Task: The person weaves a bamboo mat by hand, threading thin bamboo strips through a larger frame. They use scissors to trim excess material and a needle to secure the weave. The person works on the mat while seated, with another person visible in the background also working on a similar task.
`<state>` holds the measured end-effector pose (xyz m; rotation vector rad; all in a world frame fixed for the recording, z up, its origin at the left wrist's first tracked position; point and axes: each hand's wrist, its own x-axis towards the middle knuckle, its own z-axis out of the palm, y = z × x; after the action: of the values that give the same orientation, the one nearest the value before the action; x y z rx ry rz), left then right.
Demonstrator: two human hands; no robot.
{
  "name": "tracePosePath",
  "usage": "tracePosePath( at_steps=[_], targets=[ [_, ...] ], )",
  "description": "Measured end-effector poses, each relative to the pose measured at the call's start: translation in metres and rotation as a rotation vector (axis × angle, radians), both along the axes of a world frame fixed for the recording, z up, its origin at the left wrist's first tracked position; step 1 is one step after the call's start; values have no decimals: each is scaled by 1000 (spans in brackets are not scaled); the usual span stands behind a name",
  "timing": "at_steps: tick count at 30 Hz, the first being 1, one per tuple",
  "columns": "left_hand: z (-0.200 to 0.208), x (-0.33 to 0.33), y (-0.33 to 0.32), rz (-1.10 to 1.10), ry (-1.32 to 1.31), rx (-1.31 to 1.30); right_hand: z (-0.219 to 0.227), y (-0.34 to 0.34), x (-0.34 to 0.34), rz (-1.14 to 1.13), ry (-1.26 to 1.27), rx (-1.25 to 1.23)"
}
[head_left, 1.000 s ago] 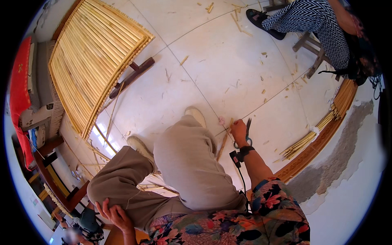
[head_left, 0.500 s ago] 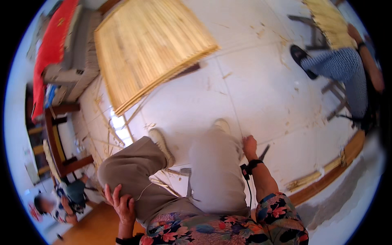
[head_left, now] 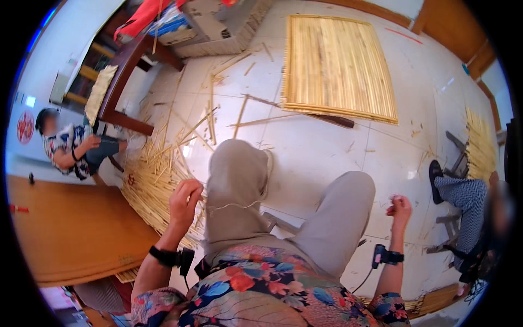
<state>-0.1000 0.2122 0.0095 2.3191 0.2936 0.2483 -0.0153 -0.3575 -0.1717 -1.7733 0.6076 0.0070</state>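
Observation:
My left hand (head_left: 186, 200) is raised beside my left knee, its fingers curled together in a pinch. What is between them, if anything, is too small to make out. A thin pale string (head_left: 235, 206) lies across my left thigh, and its near end comes close to those fingertips. Out to the right of my right knee, my right hand (head_left: 400, 208) hangs above the floor with fingers bent inward; I cannot see whether they hold anything. Below my left hand lies a big heap of split yellow stalks (head_left: 155, 174) on the floor.
A flat mat of yellow stalks (head_left: 340, 68) rests ahead on a dark support. A dark wooden table (head_left: 122, 87) and a cardboard box (head_left: 218, 27) stand ahead left. One person (head_left: 76, 147) sits left, another (head_left: 463, 201) right beside more stalks (head_left: 480, 144). Loose strips litter the tiled floor.
My view has swung left, so the mat now sits further right. My left hand has lifted off my thigh and its fingers have closed. My right hand has moved outward from my right leg.

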Motion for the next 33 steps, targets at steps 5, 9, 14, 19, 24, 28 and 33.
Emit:
tracePosePath(
  at_steps=[5,9,14,19,24,28,33],
  targets=[
    [-13,-13,41,173,159,-195,149,37,14,23,-329,42],
    [-15,-18,22,-314,-145,55,232,94,-5,180,-424,32],
    [-31,-27,0,-359,-95,67,283,175,-36,482,-406,111],
    [-41,-22,31,-73,71,-749,299,226,-39,644,-285,144],
    [-20,-15,83,38,-48,-786,301,257,-30,696,-244,131],
    [-6,-11,115,122,-188,-756,302,274,-24,730,-232,96],
    [10,-2,129,119,-162,-656,296,284,-15,760,-212,138]
  ],
)
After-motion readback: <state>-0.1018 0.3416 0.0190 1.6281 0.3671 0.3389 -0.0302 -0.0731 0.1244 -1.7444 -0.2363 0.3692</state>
